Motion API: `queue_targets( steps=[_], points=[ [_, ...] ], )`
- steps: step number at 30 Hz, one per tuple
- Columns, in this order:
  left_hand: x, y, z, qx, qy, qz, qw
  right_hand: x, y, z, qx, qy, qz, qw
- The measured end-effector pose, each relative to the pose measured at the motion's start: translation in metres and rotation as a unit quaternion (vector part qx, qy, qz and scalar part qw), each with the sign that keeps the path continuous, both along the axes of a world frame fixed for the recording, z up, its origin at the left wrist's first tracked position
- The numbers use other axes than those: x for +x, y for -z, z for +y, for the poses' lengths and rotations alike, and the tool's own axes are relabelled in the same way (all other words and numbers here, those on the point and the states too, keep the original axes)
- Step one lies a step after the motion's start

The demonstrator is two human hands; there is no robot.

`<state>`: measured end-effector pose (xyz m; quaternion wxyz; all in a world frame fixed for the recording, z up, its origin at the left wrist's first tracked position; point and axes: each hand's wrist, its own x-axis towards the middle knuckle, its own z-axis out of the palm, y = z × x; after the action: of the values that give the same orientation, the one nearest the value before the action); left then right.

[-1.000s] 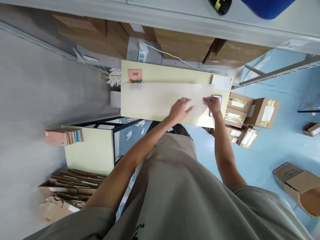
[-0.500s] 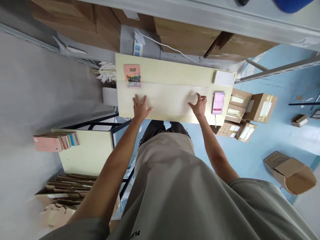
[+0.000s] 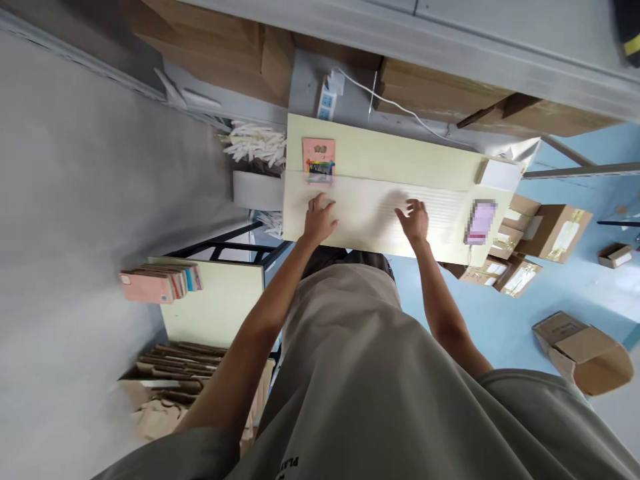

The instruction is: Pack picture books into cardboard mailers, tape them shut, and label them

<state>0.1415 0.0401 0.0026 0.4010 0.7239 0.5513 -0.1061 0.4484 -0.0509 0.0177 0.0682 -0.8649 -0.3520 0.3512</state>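
A thin translucent sheet of plastic film [image 3: 365, 200] lies across the pale yellow table [image 3: 400, 148]. At its left end it overlaps the lower part of a pink packet [image 3: 320, 152] with a rainbow-edged dark picture. My left hand [image 3: 319, 221] is over the film just below this packet, with fingers apart. My right hand [image 3: 415, 220] is farther right over the film, its thumb spread from loosely bent fingers. Whether the hands press on the film or hover, I cannot tell. Nothing shows in either hand.
A phone [image 3: 481, 223] on a cable and a white box [image 3: 500, 175] occupy the table's right end. Behind stands a power strip [image 3: 327, 103] near cardboard boxes [image 3: 440, 90]. Left, a side table [image 3: 220, 307] bears stacked pink packets [image 3: 150, 285]. More cartons [image 3: 555, 230] are at right.
My right hand has moved left along the film, away from the phone. My left hand has shifted slightly left, under the packet. The view has swung, so the scene sits farther right.
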Motion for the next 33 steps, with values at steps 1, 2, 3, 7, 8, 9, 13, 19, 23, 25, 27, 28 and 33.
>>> queue_targets(
  steps=[1,2,3,7,8,9,13,19,23,25,27,28,33],
  points=[
    [-0.004,0.001,0.003,-0.008,0.013,-0.006,1.000,-0.021,0.000,0.013,0.014,-0.005,0.042,0.999],
    [-0.007,0.002,0.006,-0.015,0.026,-0.016,0.999,-0.044,0.001,0.026,0.024,-0.009,0.089,0.996],
    [-0.011,0.004,0.011,-0.018,0.035,-0.029,0.999,-0.066,0.004,0.041,0.029,-0.005,0.140,0.990],
    [-0.023,0.009,0.037,-0.033,0.040,-0.097,0.994,-0.143,0.023,0.091,0.016,0.053,0.305,0.951],
    [-0.026,0.010,0.045,-0.042,0.034,-0.109,0.993,-0.154,0.029,0.100,0.008,0.070,0.314,0.947],
    [-0.029,0.010,0.053,-0.054,0.026,-0.117,0.991,-0.163,0.035,0.107,0.001,0.087,0.311,0.946],
    [-0.036,0.009,0.082,-0.080,-0.021,-0.102,0.991,-0.171,0.055,0.117,-0.017,0.163,0.294,0.942],
    [-0.015,0.019,0.122,0.072,-0.158,-0.006,0.985,-0.163,0.058,0.117,-0.030,0.218,0.345,0.913],
    [0.004,0.039,0.140,0.058,-0.221,0.028,0.973,-0.164,0.057,0.121,-0.038,0.237,0.354,0.904],
    [0.007,0.052,0.148,0.046,-0.236,0.022,0.970,-0.164,0.058,0.121,-0.040,0.243,0.357,0.901],
    [0.005,0.063,0.158,0.039,-0.233,-0.002,0.972,-0.163,0.059,0.121,-0.037,0.245,0.363,0.898],
    [0.003,0.066,0.163,0.042,-0.228,-0.023,0.973,-0.163,0.060,0.120,-0.035,0.244,0.366,0.898],
    [-0.005,0.046,0.175,0.155,-0.214,-0.151,0.952,-0.165,0.067,0.119,-0.024,0.239,0.377,0.894]
  ],
)
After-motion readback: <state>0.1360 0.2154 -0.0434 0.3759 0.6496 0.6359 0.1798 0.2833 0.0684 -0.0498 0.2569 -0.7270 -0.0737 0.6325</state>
